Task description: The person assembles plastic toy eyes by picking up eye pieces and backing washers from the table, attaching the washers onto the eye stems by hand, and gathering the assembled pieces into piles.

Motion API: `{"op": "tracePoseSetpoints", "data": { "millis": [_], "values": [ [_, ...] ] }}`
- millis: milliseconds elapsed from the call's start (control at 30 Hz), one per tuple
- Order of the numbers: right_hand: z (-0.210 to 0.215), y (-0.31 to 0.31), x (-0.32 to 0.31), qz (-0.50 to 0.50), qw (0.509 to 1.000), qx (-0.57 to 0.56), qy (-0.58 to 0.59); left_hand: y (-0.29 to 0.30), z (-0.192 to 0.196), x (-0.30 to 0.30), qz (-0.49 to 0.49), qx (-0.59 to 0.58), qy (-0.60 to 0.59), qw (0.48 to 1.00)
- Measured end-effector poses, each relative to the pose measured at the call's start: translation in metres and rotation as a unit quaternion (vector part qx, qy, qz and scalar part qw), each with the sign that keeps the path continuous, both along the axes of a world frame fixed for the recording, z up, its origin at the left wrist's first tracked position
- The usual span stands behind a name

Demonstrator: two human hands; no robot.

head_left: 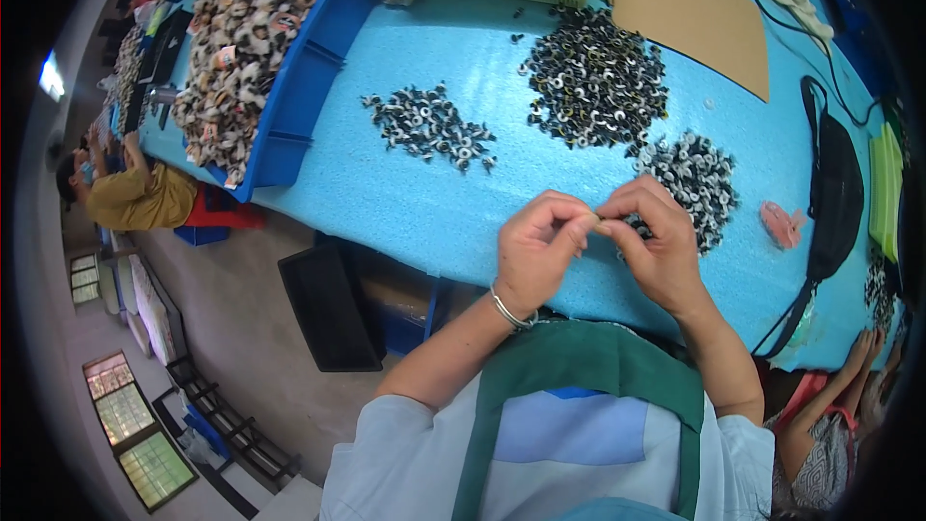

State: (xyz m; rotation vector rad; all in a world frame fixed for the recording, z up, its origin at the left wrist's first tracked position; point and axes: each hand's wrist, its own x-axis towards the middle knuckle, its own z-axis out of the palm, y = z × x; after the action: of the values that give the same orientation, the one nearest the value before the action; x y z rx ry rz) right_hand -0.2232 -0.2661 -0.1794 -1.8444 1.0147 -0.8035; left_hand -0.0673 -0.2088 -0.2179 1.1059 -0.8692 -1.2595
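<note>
head view: left hand [536, 249] and right hand [654, 243] pinch one tiny piece [598, 223] together; sorted small pile [429, 125] at eleven o'clock, large pile [595, 80] at twelve remains.

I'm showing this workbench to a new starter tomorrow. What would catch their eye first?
Probably the two hands meeting at the centre, left hand and right hand pinching a tiny part between fingertips. Behind them, three piles of small black-and-white parts dot the bright blue foam tabletop. At far left, a blue bin brims with spotted pieces.
</note>
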Motion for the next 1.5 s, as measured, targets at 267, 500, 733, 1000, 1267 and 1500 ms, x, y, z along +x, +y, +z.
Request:
{"op": "tracePoseSetpoints", "data": {
  "millis": [267, 500, 733, 1000, 1267, 1500],
  "values": [
    [-0.011, -0.046, 0.018, 0.014, 0.986, -0.146, 0.079, -0.024, -0.003, 0.067, 0.109, -0.158, -0.443, 0.876],
    [-0.023, -0.067, 0.026, 0.037, 0.956, -0.253, 0.148, -0.037, -0.003, 0.075, 0.124, -0.235, -0.548, 0.793],
    [0.014, -0.058, -0.013, -0.024, 0.961, 0.201, -0.189, -0.039, -0.008, -0.001, -0.048, -0.226, -0.456, 0.859],
    [0.010, -0.027, -0.049, -0.048, 0.972, 0.177, -0.145, -0.044, -0.008, -0.010, -0.082, -0.241, -0.472, 0.844],
    [0.006, -0.008, -0.053, -0.061, 0.968, 0.196, -0.144, -0.048, -0.016, -0.011, -0.131, -0.295, -0.477, 0.817],
    [-0.005, 0.000, -0.043, -0.035, 0.993, 0.092, -0.065, -0.035, -0.004, 0.005, -0.116, -0.010, -0.072, 0.991]
  ]
}}
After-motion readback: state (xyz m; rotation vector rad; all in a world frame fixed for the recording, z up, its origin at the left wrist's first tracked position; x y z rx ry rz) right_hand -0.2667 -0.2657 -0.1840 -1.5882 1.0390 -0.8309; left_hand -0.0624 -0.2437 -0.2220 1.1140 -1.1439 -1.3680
